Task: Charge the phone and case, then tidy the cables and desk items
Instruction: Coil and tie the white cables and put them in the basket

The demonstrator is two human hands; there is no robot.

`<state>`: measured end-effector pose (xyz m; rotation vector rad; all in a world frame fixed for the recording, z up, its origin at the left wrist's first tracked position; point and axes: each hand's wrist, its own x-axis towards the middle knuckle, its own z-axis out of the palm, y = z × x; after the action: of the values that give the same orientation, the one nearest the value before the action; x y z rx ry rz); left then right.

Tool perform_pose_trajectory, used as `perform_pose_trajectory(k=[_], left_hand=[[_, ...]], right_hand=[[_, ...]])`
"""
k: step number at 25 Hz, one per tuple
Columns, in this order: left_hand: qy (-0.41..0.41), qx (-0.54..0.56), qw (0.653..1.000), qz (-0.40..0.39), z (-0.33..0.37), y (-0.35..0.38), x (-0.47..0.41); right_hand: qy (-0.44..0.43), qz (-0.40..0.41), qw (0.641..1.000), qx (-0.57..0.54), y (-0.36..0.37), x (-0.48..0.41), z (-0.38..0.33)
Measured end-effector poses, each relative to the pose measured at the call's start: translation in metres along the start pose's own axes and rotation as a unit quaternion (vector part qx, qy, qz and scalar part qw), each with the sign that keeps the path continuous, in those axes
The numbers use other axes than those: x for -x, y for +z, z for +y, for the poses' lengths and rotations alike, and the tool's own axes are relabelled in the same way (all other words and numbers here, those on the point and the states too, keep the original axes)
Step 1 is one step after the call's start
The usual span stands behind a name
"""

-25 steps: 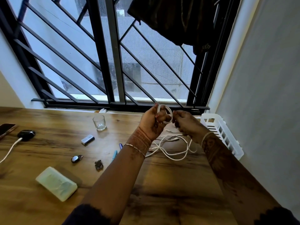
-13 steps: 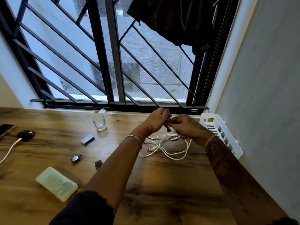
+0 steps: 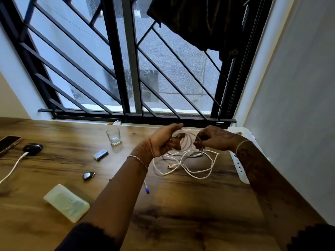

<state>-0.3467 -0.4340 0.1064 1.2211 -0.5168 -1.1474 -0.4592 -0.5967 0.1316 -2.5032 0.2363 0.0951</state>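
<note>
White cable (image 3: 186, 140) seemed mid-coil just above the surface (image 3: 181, 214), left hand (image 3: 163, 141) gripping its loops and right hand (image 3: 215, 139) pinching the strand, so the next move called for drawing up the slack tangled below.

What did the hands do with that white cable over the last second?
Both hands kept gripping the white cable. The left hand and right hand lowered a small raised loop, closed together, then drew slightly apart, with a wider coil now between them. The glass, phone and charging case stayed put.
</note>
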Motion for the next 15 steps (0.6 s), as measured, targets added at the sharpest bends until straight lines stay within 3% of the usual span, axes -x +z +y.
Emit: perform_pose_trajectory(k=[2,4,8,12,15], left_hand=[[0.044,0.173,0.983,-0.034,0.004,-0.003,0.002],[0.091,0.263,0.959,-0.043,0.006,0.003,-0.001],[0.203,0.363,0.908,0.042,0.009,0.014,-0.015],[0.285,0.230,0.916,0.164,0.013,0.008,-0.022],[0.254,-0.015,0.939,0.231,0.003,0.003,-0.022]], right_hand=[[0.000,-0.006,0.999,-0.041,0.009,-0.001,-0.003],[-0.003,-0.010,1.000,-0.029,0.022,-0.002,-0.011],[-0.009,-0.009,0.999,-0.051,0.044,-0.002,-0.025],[-0.027,-0.037,0.998,-0.049,0.050,0.006,-0.028],[-0.026,-0.052,0.985,-0.161,0.046,0.010,-0.028]])
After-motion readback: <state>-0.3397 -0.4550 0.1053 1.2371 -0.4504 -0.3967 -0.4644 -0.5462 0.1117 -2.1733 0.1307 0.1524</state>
